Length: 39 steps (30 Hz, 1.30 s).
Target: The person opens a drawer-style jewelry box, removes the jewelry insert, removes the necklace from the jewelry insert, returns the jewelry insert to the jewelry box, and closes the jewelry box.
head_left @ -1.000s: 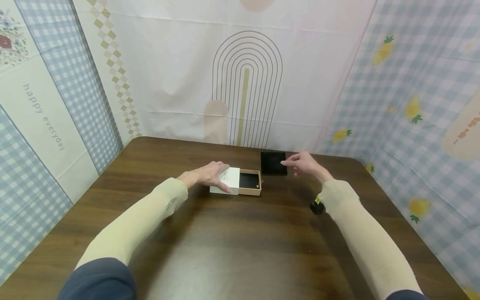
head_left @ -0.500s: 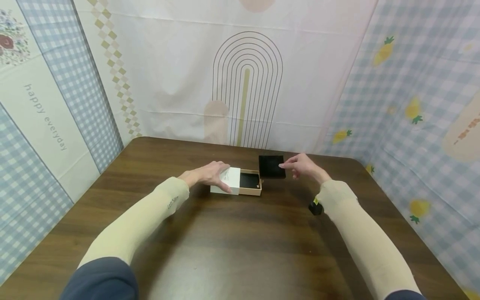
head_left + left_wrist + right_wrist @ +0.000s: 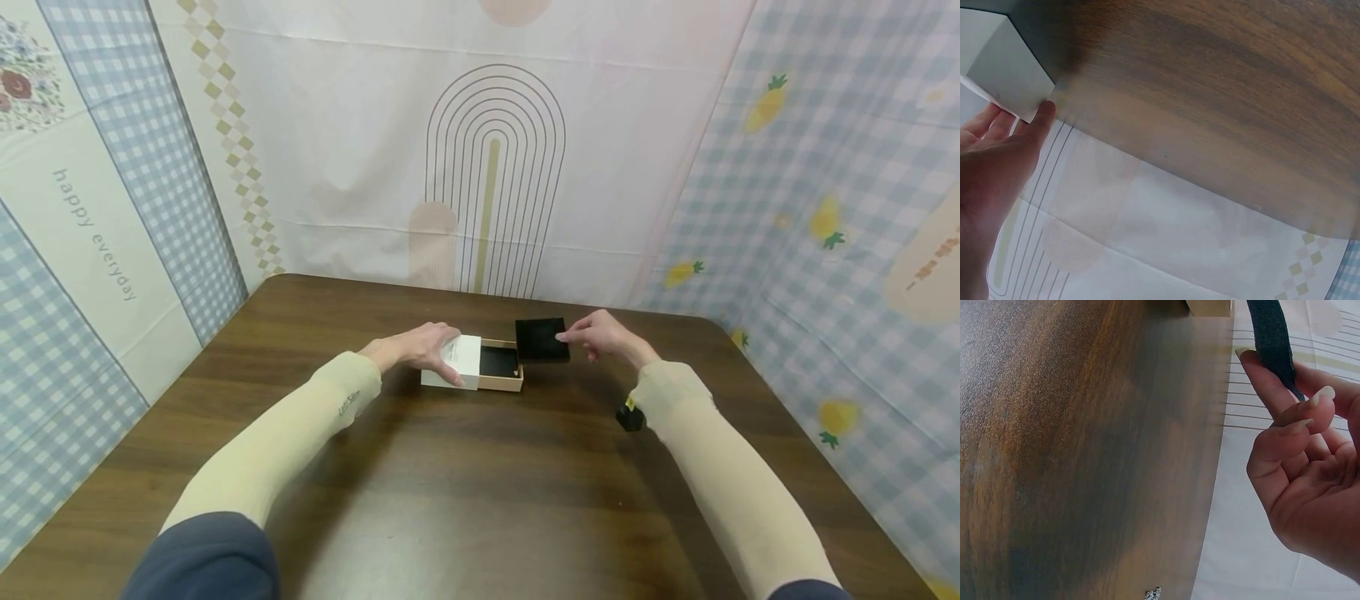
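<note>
A small white drawer-style box lies on the table, its white sleeve (image 3: 468, 360) pushed partway off a tan inner tray (image 3: 501, 384). Black lining (image 3: 495, 360) shows inside that tray. My left hand (image 3: 423, 347) spans the sleeve and grips it between thumb and fingers; the left wrist view has the fingertips on the white sleeve (image 3: 1013, 69). Just behind and right of the tray, my right hand (image 3: 602, 333) pinches a flat black square pad (image 3: 536, 339) by its right side. Seen edge-on in the right wrist view, the pad (image 3: 1272, 337) looks thin and textured.
The brown wooden table (image 3: 465, 483) ends at a patterned cloth backdrop (image 3: 345, 167), close behind both hands. A small black device (image 3: 630, 414) with a yellow mark sits under the right wrist. Something small and silvery (image 3: 1153, 594) shows at the right wrist view's bottom edge.
The right hand has brought the black pad slightly lower and left, closer to the open tray, and the pad has tilted a little. The left hand and the box stay in place.
</note>
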{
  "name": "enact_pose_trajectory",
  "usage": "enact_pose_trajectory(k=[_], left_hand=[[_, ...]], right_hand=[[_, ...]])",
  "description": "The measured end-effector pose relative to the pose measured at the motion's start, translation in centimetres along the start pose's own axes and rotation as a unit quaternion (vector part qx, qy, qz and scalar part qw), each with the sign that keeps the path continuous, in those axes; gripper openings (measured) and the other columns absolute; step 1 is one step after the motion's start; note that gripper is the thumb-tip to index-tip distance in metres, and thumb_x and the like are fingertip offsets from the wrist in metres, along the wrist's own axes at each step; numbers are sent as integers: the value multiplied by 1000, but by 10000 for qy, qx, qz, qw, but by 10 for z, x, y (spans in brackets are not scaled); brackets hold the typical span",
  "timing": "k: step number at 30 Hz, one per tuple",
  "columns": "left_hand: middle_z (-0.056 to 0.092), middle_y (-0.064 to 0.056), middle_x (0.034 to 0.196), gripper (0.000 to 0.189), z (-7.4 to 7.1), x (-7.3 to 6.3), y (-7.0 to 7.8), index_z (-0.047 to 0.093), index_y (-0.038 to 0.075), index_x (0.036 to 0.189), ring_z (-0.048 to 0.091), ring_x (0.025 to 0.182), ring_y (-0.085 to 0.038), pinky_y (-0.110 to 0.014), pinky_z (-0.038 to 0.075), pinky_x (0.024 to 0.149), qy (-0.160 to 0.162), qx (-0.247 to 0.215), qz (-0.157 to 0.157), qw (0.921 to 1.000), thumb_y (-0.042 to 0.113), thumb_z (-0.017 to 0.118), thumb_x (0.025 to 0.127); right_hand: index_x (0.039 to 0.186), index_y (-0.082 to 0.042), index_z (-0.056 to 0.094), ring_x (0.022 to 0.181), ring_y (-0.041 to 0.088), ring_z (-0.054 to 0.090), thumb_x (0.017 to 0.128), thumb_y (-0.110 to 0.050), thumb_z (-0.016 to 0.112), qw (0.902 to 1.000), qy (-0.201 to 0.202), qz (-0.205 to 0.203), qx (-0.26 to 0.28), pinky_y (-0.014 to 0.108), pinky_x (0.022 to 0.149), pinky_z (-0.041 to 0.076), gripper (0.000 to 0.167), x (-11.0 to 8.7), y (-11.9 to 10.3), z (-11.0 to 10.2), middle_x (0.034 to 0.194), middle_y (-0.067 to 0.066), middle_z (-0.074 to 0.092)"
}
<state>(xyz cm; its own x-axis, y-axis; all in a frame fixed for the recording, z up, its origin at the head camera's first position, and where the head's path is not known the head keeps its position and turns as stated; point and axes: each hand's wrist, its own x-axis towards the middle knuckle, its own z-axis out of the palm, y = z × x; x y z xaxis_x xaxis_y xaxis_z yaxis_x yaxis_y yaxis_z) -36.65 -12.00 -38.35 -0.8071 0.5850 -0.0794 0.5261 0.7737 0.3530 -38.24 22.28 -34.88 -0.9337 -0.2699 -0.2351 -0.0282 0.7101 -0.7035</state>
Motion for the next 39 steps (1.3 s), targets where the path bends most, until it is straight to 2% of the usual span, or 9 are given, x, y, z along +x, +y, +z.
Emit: enact_pose_trajectory(k=[6, 16, 25, 30, 39], left_hand=[[56, -13, 125, 89, 0, 2, -1, 46, 3, 137, 50, 110, -24, -36, 45, 95, 35, 29, 28, 10000, 50, 81, 69], [55, -14, 128, 91, 0, 3, -1, 45, 3, 138, 49, 112, -25, -36, 45, 97, 16, -11, 4, 10000, 50, 81, 69], [56, -14, 126, 90, 0, 3, -1, 47, 2, 136, 50, 110, -24, -36, 45, 95, 22, -41, 23, 10000, 50, 82, 68], [58, -13, 121, 87, 0, 3, 0, 49, 2, 133, 52, 106, -23, -34, 47, 92, 75, -41, 96, 9999, 48, 83, 68], [57, -15, 123, 87, 0, 2, 1, 48, 0, 134, 51, 107, -24, -35, 46, 93, 60, -33, 91, 9999, 47, 83, 68]], right_hand=[[111, 1, 69, 44, 8, 44, 91, -30, 66, 10000, -87, -21, 9, 29, 52, 50, 37, 2, 0, -1, 57, -3, 49], [108, 0, 71, 42, 8, 42, 90, -30, 68, 9998, -100, -1, -151, 28, 52, 49, 34, 1, -6, 2, 49, -6, 45], [108, -1, 71, 42, 8, 43, 90, -30, 67, 9984, -109, -38, -546, 28, 53, 50, 35, 2, -14, 4, 49, -5, 49], [105, -1, 72, 42, 8, 43, 90, -29, 67, 9987, -105, -35, -494, 27, 51, 49, 32, 4, -14, 5, 50, -5, 49], [99, -4, 74, 41, 9, 44, 90, -27, 67, 9986, -84, -172, -502, 28, 50, 49, 26, 2, -18, 9, 49, -5, 48]])
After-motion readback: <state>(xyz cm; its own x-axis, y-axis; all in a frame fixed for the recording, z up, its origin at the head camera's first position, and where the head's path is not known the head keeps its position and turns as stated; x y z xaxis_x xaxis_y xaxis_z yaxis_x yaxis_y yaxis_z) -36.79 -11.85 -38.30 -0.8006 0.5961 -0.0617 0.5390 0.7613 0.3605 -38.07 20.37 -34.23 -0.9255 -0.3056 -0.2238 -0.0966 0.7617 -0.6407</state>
